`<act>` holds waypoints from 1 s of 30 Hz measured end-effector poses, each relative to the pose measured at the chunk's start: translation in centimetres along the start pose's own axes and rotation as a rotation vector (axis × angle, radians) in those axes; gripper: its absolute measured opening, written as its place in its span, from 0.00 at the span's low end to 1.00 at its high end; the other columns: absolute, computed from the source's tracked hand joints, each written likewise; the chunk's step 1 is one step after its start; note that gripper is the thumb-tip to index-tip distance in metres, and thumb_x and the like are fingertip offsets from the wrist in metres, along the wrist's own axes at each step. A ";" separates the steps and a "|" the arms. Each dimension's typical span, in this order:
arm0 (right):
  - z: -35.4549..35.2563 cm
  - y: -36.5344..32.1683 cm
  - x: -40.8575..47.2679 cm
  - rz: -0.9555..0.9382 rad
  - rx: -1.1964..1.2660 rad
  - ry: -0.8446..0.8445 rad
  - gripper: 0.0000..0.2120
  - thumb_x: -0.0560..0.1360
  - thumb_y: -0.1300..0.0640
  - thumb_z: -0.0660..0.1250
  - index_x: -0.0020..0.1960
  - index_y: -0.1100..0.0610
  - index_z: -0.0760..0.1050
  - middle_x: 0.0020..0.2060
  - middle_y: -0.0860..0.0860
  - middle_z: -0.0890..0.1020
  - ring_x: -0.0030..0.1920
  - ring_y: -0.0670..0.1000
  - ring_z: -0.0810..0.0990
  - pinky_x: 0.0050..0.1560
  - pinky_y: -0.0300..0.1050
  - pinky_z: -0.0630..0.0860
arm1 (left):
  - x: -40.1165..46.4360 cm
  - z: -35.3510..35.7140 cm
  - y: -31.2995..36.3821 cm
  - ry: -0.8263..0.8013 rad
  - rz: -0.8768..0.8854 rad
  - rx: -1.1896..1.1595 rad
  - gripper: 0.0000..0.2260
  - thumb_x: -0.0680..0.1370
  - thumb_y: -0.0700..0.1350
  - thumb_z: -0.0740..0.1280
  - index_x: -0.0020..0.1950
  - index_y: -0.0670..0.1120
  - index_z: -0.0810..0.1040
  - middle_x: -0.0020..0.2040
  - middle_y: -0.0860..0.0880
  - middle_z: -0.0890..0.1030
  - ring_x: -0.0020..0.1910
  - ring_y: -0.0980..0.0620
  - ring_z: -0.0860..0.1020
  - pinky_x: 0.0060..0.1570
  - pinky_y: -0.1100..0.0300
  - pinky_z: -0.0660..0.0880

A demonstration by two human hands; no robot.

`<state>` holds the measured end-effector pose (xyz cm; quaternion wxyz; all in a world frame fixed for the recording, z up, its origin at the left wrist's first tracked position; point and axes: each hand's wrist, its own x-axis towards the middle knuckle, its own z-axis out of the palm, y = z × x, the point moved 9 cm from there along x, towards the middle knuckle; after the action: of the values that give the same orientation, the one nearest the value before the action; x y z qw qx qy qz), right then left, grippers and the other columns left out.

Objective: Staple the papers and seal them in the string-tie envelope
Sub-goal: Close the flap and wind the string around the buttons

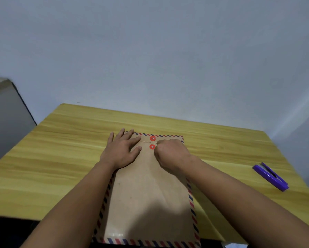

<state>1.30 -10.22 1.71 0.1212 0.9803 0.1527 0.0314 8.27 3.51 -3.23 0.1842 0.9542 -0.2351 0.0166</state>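
While the left hand [122, 149] presses spread fingers flat on the envelope [146, 190], the right hand [169, 154] curls beside the lower button [152, 146].

Left hand [122, 149] flat, right hand [171, 153] seemingly curled.

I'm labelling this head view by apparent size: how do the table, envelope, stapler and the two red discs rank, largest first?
1. table
2. envelope
3. stapler, though it lies off to the right, so its true size is unsure
4. upper disc and lower disc: they look alike, so I won't rank them.
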 end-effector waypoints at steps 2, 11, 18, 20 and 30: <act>-0.3 -0.2 0.2 0.054 0.057 -0.030 0.08 0.82 0.59 0.61 0.49 0.54 0.78 0.49 0.54 0.83 0.50 0.60 0.82 0.41 0.48 0.66 | 0.0 -0.1 0.0 0.000 0.002 0.006 0.26 0.81 0.65 0.56 0.79 0.62 0.67 0.84 0.55 0.58 0.84 0.48 0.49 0.80 0.40 0.42; -1.1 -0.3 2.9 0.174 0.174 -0.155 0.08 0.78 0.58 0.66 0.41 0.55 0.70 0.39 0.50 0.72 0.43 0.58 0.75 0.41 0.46 0.69 | -0.2 -0.3 0.1 0.024 0.004 0.039 0.28 0.80 0.63 0.51 0.78 0.58 0.68 0.83 0.53 0.61 0.83 0.47 0.52 0.80 0.37 0.44; -0.1 1.0 6.3 0.077 0.358 -0.296 0.09 0.75 0.57 0.67 0.36 0.51 0.80 0.38 0.50 0.84 0.44 0.56 0.83 0.44 0.50 0.82 | -0.2 -0.2 0.2 0.034 0.020 0.028 0.23 0.83 0.60 0.55 0.78 0.58 0.69 0.83 0.54 0.61 0.83 0.50 0.52 0.80 0.37 0.44; -0.3 1.2 7.1 0.031 0.341 -0.314 0.07 0.74 0.58 0.69 0.38 0.51 0.82 0.39 0.48 0.85 0.43 0.53 0.83 0.46 0.51 0.83 | -0.2 -0.2 0.3 0.031 0.030 0.022 0.25 0.82 0.61 0.53 0.77 0.59 0.69 0.82 0.55 0.61 0.83 0.51 0.52 0.79 0.36 0.43; 0.5 5.4 10.3 0.193 0.495 -0.169 0.05 0.74 0.61 0.71 0.41 0.56 0.85 0.35 0.46 0.84 0.39 0.50 0.82 0.39 0.43 0.76 | -0.2 0.0 0.5 0.019 0.046 0.021 0.22 0.82 0.61 0.54 0.76 0.64 0.69 0.82 0.57 0.61 0.83 0.49 0.50 0.78 0.34 0.42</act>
<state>12.67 -12.14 2.77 -0.1134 0.9892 0.0510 -0.0773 7.89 3.23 -3.08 0.1761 0.9502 -0.2549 0.0325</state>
